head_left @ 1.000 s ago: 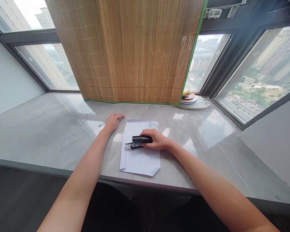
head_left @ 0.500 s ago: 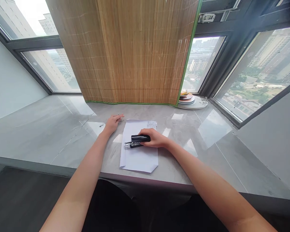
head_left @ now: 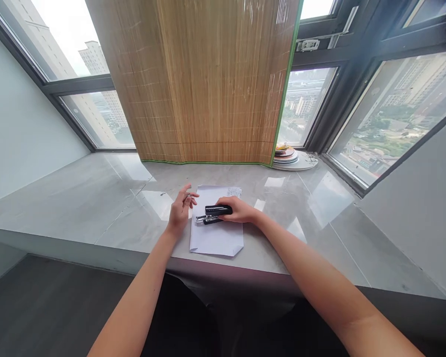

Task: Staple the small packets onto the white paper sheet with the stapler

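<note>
A black stapler [head_left: 218, 210] lies across the white paper [head_left: 217, 240], its silver staple track sticking out at the left end and its top arm raised. My right hand [head_left: 238, 209] is wrapped round the stapler's right end. Left of the paper, my left hand [head_left: 179, 209] is raised with fingers apart and bent, holding nothing, close to the stapler's left end. The paper's lower corners are folded, and a patch of dense print [head_left: 234, 192] shows at its upper right.
Beneath everything is a grey marble-look sill [head_left: 134, 213] with a front edge towards me. A bamboo blind [head_left: 215, 84] hangs behind the paper. Plates [head_left: 286, 156] are stacked on a round white board [head_left: 306, 161] at the back right, beside the window frame [head_left: 319, 119].
My left hand has moved from flat on the sill towards the stapler, its fingers now lifted and bent. The right hand still grips the stapler. The view has shifted slightly.
</note>
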### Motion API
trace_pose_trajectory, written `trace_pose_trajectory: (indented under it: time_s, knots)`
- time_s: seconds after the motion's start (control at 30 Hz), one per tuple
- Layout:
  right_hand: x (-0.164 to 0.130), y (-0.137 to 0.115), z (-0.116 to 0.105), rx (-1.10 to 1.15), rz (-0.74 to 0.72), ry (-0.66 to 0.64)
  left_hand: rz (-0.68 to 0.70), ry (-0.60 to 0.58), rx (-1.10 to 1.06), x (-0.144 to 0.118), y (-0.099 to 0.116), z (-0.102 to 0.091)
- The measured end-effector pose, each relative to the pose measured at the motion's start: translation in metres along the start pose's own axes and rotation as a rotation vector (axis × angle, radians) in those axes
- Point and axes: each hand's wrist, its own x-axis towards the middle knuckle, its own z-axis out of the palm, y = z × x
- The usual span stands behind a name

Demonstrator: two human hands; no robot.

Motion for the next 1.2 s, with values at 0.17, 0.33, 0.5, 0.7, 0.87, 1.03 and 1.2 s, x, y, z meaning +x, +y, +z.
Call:
trace_pose_trajectory:
  time_s: [0.17,0.33,0.5,0.7,0.87,1.03,1.2]
  knots:
    - [-0.004,-0.004,-0.001,0.061,0.05,0.071,-0.037,-0.044,0.007,-0.002,0.003,-0.003]
    - [-0.006,-0.006,-0.004,0.069,0.121,0.245,-0.002,0.007,-0.026,0.001,0.0,-0.003]
    - [-0.006,0.002,-0.004,-0.025,0.16,0.229,-0.021,-0.015,-0.037,-0.002,0.002,-0.002]
    - [-0.005,0.005,-0.004,-0.007,0.155,0.225,0.004,-0.131,0.033,-0.003,-0.005,0.0]
    - [-0.005,0.004,-0.005,-0.015,0.152,0.225,-0.024,-0.126,0.071,-0.004,-0.001,0.002]
    - [-0.004,0.005,-0.005,-0.038,0.15,0.218,0.025,-0.247,0.183,-0.002,0.007,0.003]
    - [-0.004,0.006,-0.003,-0.051,0.127,0.226,0.031,-0.349,0.247,0.001,0.004,0.006]
